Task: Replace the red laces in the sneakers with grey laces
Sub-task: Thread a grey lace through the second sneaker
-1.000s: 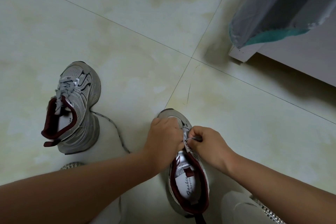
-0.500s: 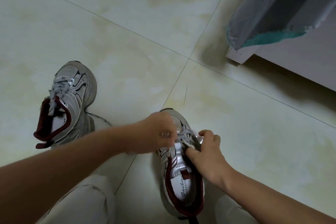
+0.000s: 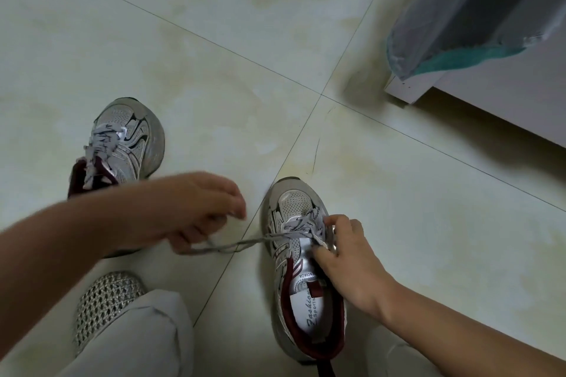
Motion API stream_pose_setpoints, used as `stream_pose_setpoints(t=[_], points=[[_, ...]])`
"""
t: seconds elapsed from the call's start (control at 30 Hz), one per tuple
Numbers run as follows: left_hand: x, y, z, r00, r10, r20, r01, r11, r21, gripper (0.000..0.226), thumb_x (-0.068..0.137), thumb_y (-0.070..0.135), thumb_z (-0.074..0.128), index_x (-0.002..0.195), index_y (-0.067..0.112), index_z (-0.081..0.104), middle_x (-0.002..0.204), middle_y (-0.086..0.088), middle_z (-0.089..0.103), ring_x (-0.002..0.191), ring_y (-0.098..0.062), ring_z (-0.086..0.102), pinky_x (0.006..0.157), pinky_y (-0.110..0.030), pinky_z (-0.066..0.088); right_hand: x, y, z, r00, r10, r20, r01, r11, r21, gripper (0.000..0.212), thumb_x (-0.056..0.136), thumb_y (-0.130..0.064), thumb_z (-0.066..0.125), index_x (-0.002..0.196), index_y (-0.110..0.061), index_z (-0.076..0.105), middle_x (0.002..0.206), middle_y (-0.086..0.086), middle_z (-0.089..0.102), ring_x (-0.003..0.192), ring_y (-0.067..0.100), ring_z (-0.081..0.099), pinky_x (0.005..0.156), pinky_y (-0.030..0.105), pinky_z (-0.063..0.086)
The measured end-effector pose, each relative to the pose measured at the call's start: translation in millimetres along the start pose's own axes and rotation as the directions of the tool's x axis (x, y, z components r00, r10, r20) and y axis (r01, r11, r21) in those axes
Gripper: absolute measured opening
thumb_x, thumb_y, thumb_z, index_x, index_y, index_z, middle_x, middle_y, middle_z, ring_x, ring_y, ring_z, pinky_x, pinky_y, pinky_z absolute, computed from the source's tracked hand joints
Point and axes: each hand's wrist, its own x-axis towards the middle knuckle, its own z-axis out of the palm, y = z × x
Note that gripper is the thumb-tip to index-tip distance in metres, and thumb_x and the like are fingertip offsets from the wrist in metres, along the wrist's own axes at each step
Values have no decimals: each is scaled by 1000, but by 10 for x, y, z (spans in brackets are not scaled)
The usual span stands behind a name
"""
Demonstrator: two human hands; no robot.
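My left hand (image 3: 196, 211) was pinched around the free end of the grey lace (image 3: 245, 243), drawing it taut away from the near sneaker (image 3: 301, 260). My right hand (image 3: 346, 257) pressed its fingers on the tongue and eyelets to steady the shoe. To do this well, I judged the pull should run level and slow, the right hand bracing. The second sneaker (image 3: 125, 144), beyond my left hand, already wore grey lacing. My left hand was blurred, its grip unclear; no red laces showed.
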Motion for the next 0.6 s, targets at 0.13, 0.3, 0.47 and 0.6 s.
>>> stream_pose_setpoints(t=[0.13, 0.3, 0.47, 0.6], points=[[260, -156, 610, 926, 324, -193, -164, 807, 567, 12, 91, 31, 51, 90, 21, 58, 54, 8, 46, 49, -3, 41, 51, -20, 34, 97, -102, -98, 983, -132, -128, 132, 991, -6, 23, 88, -33, 57, 107, -20, 55, 105, -3, 50, 97, 10, 50, 87, 22, 39], [510, -336, 874, 832, 495, -250, -228, 716, 660, 20, 84, 37, 59, 85, 20, 49, 70, 11, 41, 68, -11, 42, 60, -23, 28, 223, -199, -185, 990, -136, 38, 123, 962, 244, 17, 87, -8, 58, 73, 1, 57, 68, 10, 53, 63, 15, 45, 63, 26, 39], [601, -546, 891, 802, 439, -405, -242, 859, 452, 29, 75, 23, 66, 60, 21, 41, 54, 9, 39, 54, -6, 36, 53, -21, 27, 248, -131, -332, 953, -46, 298, -122, 845, 521, 35, 90, -19, 54, 57, -11, 55, 58, 1, 52, 58, 14, 42, 61, 24, 36], [579, -554, 942, 764, 457, -455, -257, 863, 435, 25, 74, 17, 63, 62, 27, 43, 58, 10, 39, 56, -6, 37, 53, -17, 26, 320, -100, -294, 965, 65, 255, -169, 897, 409, 30, 90, -14, 58, 60, -11, 60, 43, -7, 49, 46, 7, 40, 47, 12, 36]])
